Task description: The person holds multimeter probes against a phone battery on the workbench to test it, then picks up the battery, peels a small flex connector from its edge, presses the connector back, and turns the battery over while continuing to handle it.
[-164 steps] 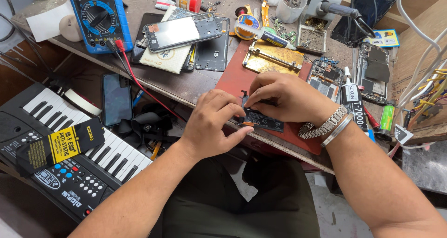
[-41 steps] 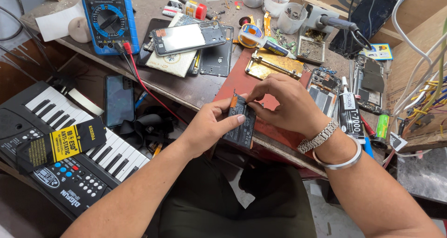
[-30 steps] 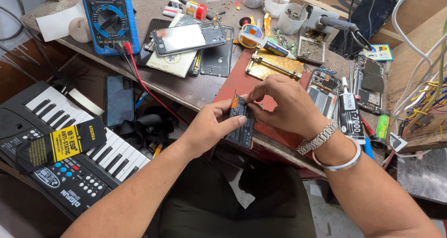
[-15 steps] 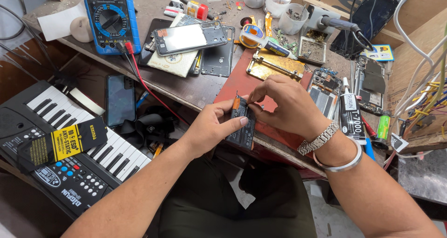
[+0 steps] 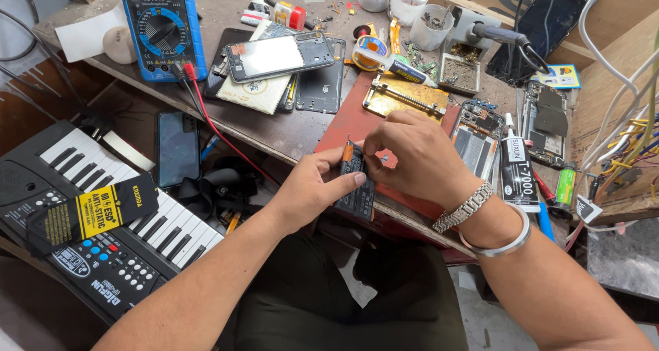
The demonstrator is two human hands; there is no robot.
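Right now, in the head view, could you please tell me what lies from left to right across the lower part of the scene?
Keyboard → dark phone → left hand → small black part → right hand → black glue tube → green cell.

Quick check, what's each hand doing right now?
Left hand: closed around a small dark phone battery, held upright above the table edge.
Right hand: fingertips pinched at the battery's top end; whether it holds anything else cannot be told.

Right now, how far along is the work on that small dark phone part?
Done: the dark phone part is off the red mat and raised. In hand: left hand holds it, right hand pinches its orange-tabbed top. Left: the opened phone beside the mat lies uncovered, nothing refitted.
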